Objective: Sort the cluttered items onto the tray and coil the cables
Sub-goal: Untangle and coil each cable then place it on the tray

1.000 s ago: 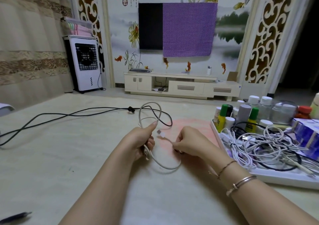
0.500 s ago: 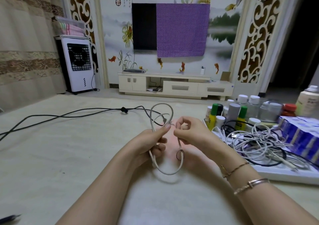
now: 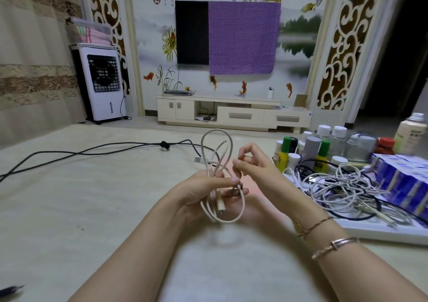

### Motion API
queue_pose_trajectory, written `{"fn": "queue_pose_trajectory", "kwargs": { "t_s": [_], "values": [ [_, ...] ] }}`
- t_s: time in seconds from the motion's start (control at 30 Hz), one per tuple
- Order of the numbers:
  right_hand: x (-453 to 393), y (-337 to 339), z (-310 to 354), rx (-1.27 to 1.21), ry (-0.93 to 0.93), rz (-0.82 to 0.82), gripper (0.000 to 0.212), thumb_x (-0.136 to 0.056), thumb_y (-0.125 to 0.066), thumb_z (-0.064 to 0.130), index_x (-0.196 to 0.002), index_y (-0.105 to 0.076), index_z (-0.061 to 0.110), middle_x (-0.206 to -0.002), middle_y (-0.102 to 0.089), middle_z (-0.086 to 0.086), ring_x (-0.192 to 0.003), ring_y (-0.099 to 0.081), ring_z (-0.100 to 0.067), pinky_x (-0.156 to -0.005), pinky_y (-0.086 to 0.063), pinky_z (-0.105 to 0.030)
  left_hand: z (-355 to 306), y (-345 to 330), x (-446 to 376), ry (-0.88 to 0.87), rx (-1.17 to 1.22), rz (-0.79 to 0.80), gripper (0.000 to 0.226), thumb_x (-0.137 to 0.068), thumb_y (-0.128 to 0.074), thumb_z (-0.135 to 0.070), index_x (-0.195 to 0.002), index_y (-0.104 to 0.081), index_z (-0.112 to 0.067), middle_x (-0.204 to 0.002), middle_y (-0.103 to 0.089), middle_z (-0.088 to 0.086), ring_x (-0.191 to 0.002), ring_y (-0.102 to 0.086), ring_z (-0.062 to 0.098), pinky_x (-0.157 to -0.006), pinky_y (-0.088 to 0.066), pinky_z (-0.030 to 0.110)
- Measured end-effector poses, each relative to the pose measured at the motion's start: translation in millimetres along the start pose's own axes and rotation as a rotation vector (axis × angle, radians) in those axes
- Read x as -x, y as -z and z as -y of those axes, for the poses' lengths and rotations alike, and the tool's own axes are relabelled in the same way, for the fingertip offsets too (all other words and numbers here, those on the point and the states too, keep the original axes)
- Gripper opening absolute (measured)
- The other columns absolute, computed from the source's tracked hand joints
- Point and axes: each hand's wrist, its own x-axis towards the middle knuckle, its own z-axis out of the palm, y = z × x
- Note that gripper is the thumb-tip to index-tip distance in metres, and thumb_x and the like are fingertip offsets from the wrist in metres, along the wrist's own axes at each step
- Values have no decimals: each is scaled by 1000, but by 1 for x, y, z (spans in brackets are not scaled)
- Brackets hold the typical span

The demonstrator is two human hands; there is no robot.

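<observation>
Left hand grips a looped, thin cream-white charging cable mid-table | right hand pinches a strand | cable looks light, limp, springy; best held where loops cross | white tray right.

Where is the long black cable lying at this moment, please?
In the head view the black cable trails across the table's far left side, running from the left edge toward the white cable gripped in the left hand.
</observation>
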Motion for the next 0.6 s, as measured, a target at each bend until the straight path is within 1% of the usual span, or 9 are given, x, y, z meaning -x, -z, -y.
{"fn": "queue_pose_trajectory", "kwargs": {
  "t_s": [0.07, 0.13, 0.2, 0.27, 0.33, 0.4, 0.5, 0.6],
  "values": [
    [-3, 7, 1, 61, -29, 5, 10, -90, -55, 6, -87, -52, 14, -65, -57, 4, -58, -47, -3, -58, -34, -18, -1, 4, -3, -77, -50, -60, 9, -85, -57, 7, -93, -56, 2, -79, -61, 17, -75, -72, 28, -65, -59, 28],
    [-2, 14, 3, 180, -32, 91, 9, -80, -61, 11, -84, -60, 19, -71, -60, 10, -62, -48, -2, -59, -35, -16, -4, 7, -5, -142, -70, -130, 9, -86, -56, 8, -90, -53, 1, -79, -59, 18, -73, -72, 28, -62, -59, 26],
    [1, 16, 4, 352, -9, 133, 10, -80, -68, 14, -85, -65, 22, -77, -63, 11, -68, -49, -5, -63, -38, -15, -4, 9, -6, -164, -81, -155, 11, -87, -56, 8, -93, -51, 0, -82, -59, 21, -72, -72, 28, -60, -58, 26],
    [3, 13, 3, 459, 15, 104, 9, -82, -72, 17, -87, -67, 22, -75, -63, 12, -70, -46, -10, -66, -39, -21, -4, 8, -5, -147, -123, -146, 6, -88, -57, 5, -88, -53, 0, -81, -63, 20, -72, -72, 28, -59, -58, 26],
    [5, 10, 3, 486, 18, 97, 8, -81, -73, 18, -87, -68, 19, -72, -64, 11, -69, -47, -10, -67, -40, -25, -2, 6, -4, -135, -194, -146, 3, -90, -57, 1, -89, -54, -1, -75, -66, 15, -70, -72, 25, -57, -58, 24],
    [5, 8, 3, 509, 21, 91, 6, -80, -73, 16, -81, -68, 19, -73, -65, 9, -66, -47, -7, -66, -40, -25, -1, 4, -4, -144, -238, -157, 4, -92, -55, -1, -95, -52, -1, -77, -65, 14, -69, -72, 24, -56, -58, 23],
    [6, 5, 2, 522, 44, 68, 14, -80, -72, 11, -71, -66, 21, -76, -66, 7, -65, -43, -10, -63, -39, -25, -1, 3, -5, -140, -277, -180, 8, -94, -54, -4, -100, -49, -4, -78, -64, 13, -67, -71, 26, -54, -57, 24],
    [4, 1, -2, 546, 80, -1, 14, -79, -68, 10, -70, -63, 20, -73, -67, 6, -63, -44, -10, -63, -40, -26, -2, 1, -6, -133, -260, -203, 11, -95, -54, -7, -103, -46, -8, -80, -62, 11, -65, -71, 27, -51, -57, 25]
  ]
}}
